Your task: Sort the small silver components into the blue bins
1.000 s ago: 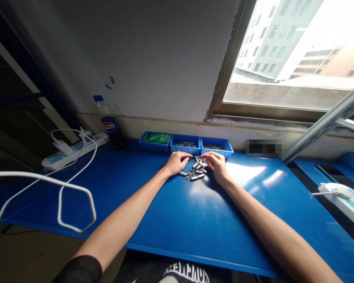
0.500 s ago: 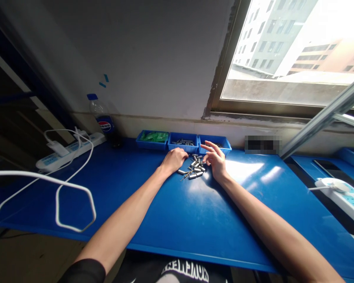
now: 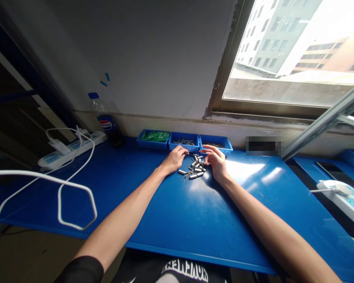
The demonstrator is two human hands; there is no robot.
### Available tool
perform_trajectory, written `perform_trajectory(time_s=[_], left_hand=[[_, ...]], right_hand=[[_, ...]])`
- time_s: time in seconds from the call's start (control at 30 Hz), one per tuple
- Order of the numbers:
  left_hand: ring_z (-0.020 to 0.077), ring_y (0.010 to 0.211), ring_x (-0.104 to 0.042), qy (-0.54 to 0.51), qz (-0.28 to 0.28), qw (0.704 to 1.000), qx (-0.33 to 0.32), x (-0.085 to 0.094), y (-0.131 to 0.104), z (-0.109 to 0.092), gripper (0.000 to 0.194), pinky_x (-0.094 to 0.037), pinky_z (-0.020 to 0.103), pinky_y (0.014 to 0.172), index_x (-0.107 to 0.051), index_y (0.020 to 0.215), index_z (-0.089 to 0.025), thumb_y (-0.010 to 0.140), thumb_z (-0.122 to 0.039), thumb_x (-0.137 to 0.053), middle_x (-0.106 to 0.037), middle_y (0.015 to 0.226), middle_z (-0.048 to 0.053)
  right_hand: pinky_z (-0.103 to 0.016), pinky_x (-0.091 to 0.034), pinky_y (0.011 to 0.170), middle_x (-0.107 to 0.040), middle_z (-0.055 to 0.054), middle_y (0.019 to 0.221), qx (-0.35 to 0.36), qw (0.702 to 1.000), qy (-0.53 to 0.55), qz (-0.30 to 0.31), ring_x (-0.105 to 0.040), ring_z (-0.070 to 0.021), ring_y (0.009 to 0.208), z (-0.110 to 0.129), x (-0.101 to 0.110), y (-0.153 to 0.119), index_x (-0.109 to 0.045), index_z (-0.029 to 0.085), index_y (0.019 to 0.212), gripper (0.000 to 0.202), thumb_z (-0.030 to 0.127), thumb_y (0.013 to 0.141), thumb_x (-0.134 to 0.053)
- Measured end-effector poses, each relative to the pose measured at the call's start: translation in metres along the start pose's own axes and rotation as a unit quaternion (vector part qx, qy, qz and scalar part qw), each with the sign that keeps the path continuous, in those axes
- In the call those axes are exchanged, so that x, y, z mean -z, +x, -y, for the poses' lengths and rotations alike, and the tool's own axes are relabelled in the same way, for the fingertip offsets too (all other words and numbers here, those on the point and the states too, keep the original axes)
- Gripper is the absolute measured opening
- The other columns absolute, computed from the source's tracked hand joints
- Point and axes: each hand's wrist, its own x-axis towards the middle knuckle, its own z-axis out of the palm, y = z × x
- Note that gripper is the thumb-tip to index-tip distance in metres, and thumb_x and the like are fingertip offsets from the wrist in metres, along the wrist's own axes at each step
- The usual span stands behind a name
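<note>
On the blue table (image 3: 171,212), several small metal cylinders (image 3: 197,176) and thin pins lie in a loose pile between my hands. At the left of the pile, my left hand (image 3: 174,158) has its thumb and fingers pinched together. Something small and dark shows at its fingertips, too small to name. My right hand (image 3: 216,162) is at the pile's right side, fingers apart and bent towards it, with nothing seen in them. Just behind the hands stand a blue bin of metal cylinders (image 3: 185,142) and a blue bin of thin pins (image 3: 214,144).
A third blue bin with green pieces (image 3: 155,136) is on the left of the row. A cola bottle (image 3: 106,122) stands by the wall. White cables (image 3: 59,196) and a power strip (image 3: 73,149) lie left; another power strip (image 3: 346,200) lies right.
My left hand's fingers have lifted a little, with a small dark thing now showing at the tips. My right hand's fingers have lowered and moved off the right bin, baring its pins.
</note>
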Motion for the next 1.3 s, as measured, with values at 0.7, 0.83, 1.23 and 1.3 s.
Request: perform_trajectory(time_s=[0.7, 0.83, 1.23, 1.3], left_hand=[[0.0151, 0.076, -0.074, -0.158, -0.107, 0.981, 0.014, 0.006, -0.003, -0.015, 0.032, -0.064, 0.031, 0.077, -0.074, 0.11, -0.016, 0.079, -0.017, -0.081, -0.071, 0.1, 0.006], [0.0162, 0.077, -0.075, -0.172, -0.102, 0.98, 0.006, 0.006, -0.004, -0.016, 0.026, -0.065, 0.032, 0.077, -0.074, 0.104, -0.015, 0.08, -0.022, -0.081, -0.072, 0.101, 0.007], [0.0179, 0.082, -0.072, -0.084, -0.061, 0.995, 0.007, 0.007, -0.001, -0.017, 0.019, -0.06, 0.033, 0.082, -0.076, 0.107, -0.016, 0.092, -0.026, -0.068, -0.077, 0.1, 0.008], [0.0198, 0.091, -0.073, -0.08, -0.023, 0.996, -0.011, 0.009, -0.001, -0.019, 0.019, -0.059, 0.034, 0.088, -0.077, 0.105, -0.016, 0.095, -0.024, -0.063, -0.078, 0.105, 0.009]], right_hand=[[-0.036, -0.056, 0.07, -0.08, -0.008, 0.087, 0.013, 0.994, -0.102, 0.043, -0.072, -0.0248, 0.076, -0.002, -0.01, -0.001, -0.08, 0.021, 0.1, 0.035, 0.049, 0.08, -0.075], [-0.037, -0.057, 0.07, -0.081, -0.01, 0.091, 0.026, 0.987, -0.135, 0.085, -0.072, -0.0256, 0.077, -0.008, -0.009, 0.001, -0.082, 0.019, 0.102, 0.04, 0.052, 0.079, -0.079], [-0.04, -0.058, 0.086, -0.08, -0.011, 0.097, 0.064, 0.993, -0.079, -0.064, -0.074, -0.0266, 0.09, -0.002, -0.005, -0.001, -0.081, 0.018, 0.093, 0.029, 0.044, 0.079, -0.08], [-0.041, -0.058, 0.089, -0.08, -0.013, 0.101, 0.075, 0.985, -0.076, -0.134, -0.074, -0.0272, 0.096, -0.003, -0.003, -0.001, -0.08, 0.017, 0.097, 0.034, 0.045, 0.08, -0.079]])
